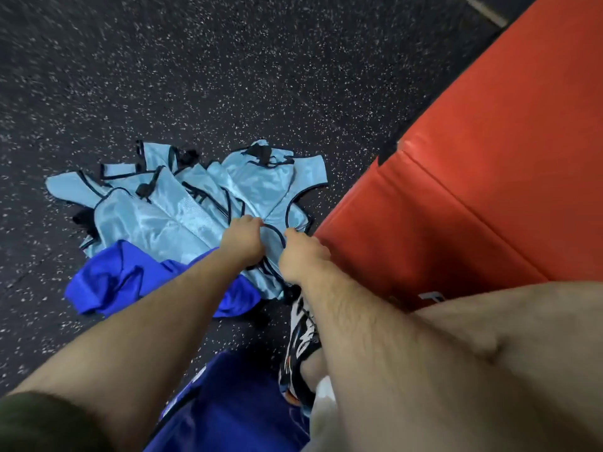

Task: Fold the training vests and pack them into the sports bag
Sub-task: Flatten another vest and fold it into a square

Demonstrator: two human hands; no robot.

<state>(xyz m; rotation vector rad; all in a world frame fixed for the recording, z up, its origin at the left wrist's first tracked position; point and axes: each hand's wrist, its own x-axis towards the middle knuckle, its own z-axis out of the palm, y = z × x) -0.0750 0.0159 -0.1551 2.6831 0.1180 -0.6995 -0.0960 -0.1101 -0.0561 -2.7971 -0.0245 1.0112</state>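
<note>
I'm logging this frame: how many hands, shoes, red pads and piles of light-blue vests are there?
Hands: 2, left hand and right hand
Shoe: 1
Red pad: 1
Light-blue vest pile: 1
Total: 5

One wide-angle view from the person's head looks steeply down at the floor [228,76], close above the left hand [243,238] and right hand [301,256] at mid-frame.

Dark speckled rubber floor [228,76]; red padded mat [489,158] right.
</note>
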